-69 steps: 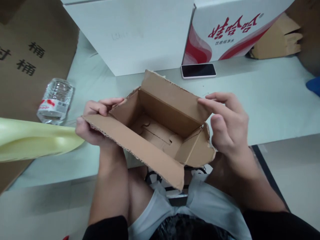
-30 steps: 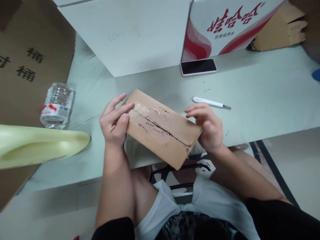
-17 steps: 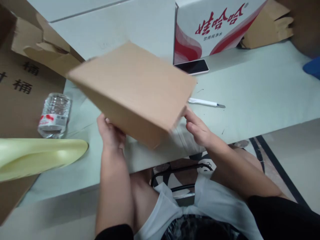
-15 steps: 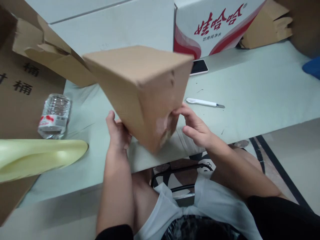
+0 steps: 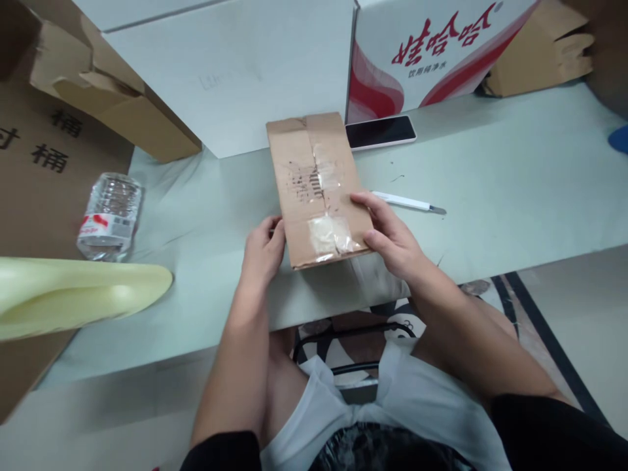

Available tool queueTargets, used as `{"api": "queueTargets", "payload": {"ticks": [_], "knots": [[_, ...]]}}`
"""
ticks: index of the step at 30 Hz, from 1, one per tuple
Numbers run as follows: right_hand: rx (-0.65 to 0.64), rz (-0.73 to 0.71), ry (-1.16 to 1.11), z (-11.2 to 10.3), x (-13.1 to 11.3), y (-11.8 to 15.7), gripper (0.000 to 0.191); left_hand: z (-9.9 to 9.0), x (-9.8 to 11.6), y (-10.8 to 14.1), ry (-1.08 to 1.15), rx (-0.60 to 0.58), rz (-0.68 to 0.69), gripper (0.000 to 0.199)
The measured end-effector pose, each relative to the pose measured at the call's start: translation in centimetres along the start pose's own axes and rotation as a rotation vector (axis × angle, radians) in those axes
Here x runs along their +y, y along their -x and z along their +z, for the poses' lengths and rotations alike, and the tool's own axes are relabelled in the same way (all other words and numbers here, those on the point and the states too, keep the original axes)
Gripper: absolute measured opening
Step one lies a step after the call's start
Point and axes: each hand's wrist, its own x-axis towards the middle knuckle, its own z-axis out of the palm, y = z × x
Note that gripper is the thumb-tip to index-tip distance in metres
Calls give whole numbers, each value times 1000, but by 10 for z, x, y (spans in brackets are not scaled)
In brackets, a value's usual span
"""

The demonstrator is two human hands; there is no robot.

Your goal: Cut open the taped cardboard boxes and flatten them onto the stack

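Gripping one long edge, the right hand (image 5: 391,235) has the taped carton (image 5: 318,190) at ten o'clock; the left hand (image 5: 265,248), clasping the opposite side, has it at one.

Clear plastic bottle (image 5: 110,216), red-and-white label, at left beside a big brown carton (image 5: 29,203) with dark printed characters. Smooth pale-yellow object (image 5: 83,294), rounded tip, juts in from left edge; kind unclear. Far side: plain white panel (image 5: 235,85), faint marks; adjoining it, white panel with red lettering and waves (image 5: 432,59). Phone (image 5: 380,132), screen dark, at its foot. Blue item (image 5: 619,139), right edge, cut off.
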Motion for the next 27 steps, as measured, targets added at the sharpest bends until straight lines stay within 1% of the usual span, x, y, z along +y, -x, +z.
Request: {"api": "queueTargets", "payload": {"ticks": [2,4,5,6,8,10,13,15,16,18,20,21,22,24,27], "knots": [[-3,25,10,3,1,-2,73,1,0,-1,12,69,130,54],[-27,28,26,4,2,-3,78,2,5,1,44,102,276,65],[-45,15,32,5,1,-4,80,3,9,3,63,100,361,68],[-66,-1,39,5,1,-4,82,4,14,6,68,75,449,67],[-99,-25,56,7,-1,-4,85,7,23,11,44,11,599,56],[-120,-29,77,8,-3,-3,87,12,29,16,4,-12,674,45],[-125,-46,101,8,-4,-4,82,18,32,19,-10,42,654,43],[-68,-68,130,3,-1,-5,76,19,32,19,-8,53,631,44],[-3,-65,164,-2,3,-7,73,19,32,19,-5,53,621,43],[179,-11,314,-16,13,-10,66,18,32,19,-1,49,607,43],[344,103,566,-32,27,-13,57,17,32,19,-2,47,607,44],[384,170,699,-40,34,-14,53,17,32,19,-3,47,613,44],[394,234,813,-46,41,-14,49,17,33,19,-3,49,619,43],[354,327,950,-54,52,-13,40,18,33,19,6,54,631,40],[287,358,966,-55,61,-13,26,21,34,19,19,71,637,39]]}}
